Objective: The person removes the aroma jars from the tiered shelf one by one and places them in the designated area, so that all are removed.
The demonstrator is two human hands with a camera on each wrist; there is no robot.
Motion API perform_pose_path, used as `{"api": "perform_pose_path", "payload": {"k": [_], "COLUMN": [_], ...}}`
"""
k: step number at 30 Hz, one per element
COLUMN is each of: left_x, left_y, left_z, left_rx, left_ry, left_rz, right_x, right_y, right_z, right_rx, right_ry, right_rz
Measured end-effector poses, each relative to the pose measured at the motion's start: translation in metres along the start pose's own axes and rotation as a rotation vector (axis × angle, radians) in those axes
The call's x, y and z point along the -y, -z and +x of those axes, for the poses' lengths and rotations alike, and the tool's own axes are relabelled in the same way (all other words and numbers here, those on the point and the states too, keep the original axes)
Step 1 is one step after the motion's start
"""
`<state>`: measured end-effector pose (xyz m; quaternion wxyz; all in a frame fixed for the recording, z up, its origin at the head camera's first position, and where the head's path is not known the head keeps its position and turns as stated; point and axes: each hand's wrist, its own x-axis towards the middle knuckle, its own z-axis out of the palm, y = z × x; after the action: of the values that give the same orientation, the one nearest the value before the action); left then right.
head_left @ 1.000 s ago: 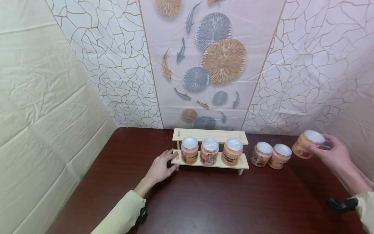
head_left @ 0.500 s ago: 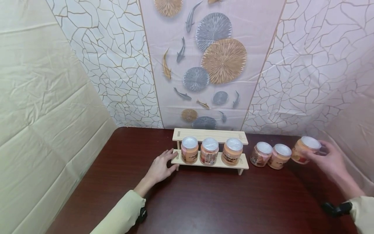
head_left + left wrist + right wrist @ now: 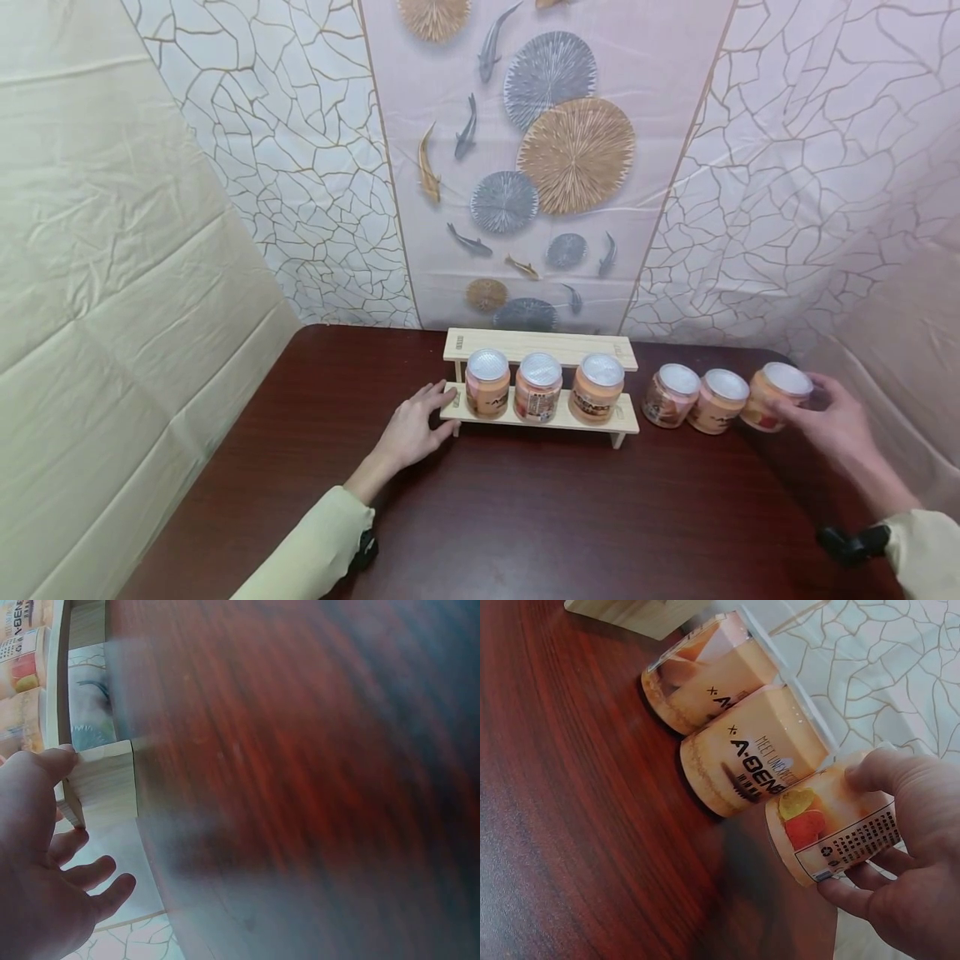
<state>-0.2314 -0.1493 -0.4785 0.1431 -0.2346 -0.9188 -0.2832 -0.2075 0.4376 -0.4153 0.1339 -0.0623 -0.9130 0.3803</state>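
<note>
My left hand pinches the left end of a two-tier wooden rack; in the left wrist view the thumb lies on the lower shelf's front edge and a finger is at its corner. My right hand grips an orange-labelled jar with a silver lid from its right side. In the right wrist view this jar stands slightly tilted, close beside a second jar; whether its base touches the table cannot be told. A third jar is left of that one.
Three similar jars, the left one, the middle one and the right one, stand on the rack's lower shelf. A dark red wooden table bears everything, with patterned cloth hanging behind it.
My right hand has moved the jar down and left, to beside the two jars on the table. My left hand has stayed at the rack.
</note>
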Motion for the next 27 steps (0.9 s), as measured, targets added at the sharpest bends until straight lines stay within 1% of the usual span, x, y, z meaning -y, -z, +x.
{"api": "perform_pose_path", "payload": {"k": [7, 14, 19, 27], "left_x": [0.001, 0.001, 0.001, 0.001], "left_y": [-0.001, -0.003, -0.003, -0.001], "left_z": [-0.002, -0.002, -0.002, -0.001], "left_rx": [0.006, -0.007, -0.008, -0.009], "left_ry": [0.010, 0.000, 0.001, 0.008], "left_rz": [-0.004, -0.008, -0.009, -0.012], "right_x": [-0.007, -0.011, -0.010, -0.013], "right_y": [-0.006, -0.008, -0.010, -0.017], "right_z": [-0.002, -0.004, -0.005, -0.005], "right_rx": [0.011, 0.023, 0.030, 0.014], "right_ry": [0.010, -0.032, -0.036, -0.026], "right_rz": [0.016, -0.038, -0.046, -0.008]}}
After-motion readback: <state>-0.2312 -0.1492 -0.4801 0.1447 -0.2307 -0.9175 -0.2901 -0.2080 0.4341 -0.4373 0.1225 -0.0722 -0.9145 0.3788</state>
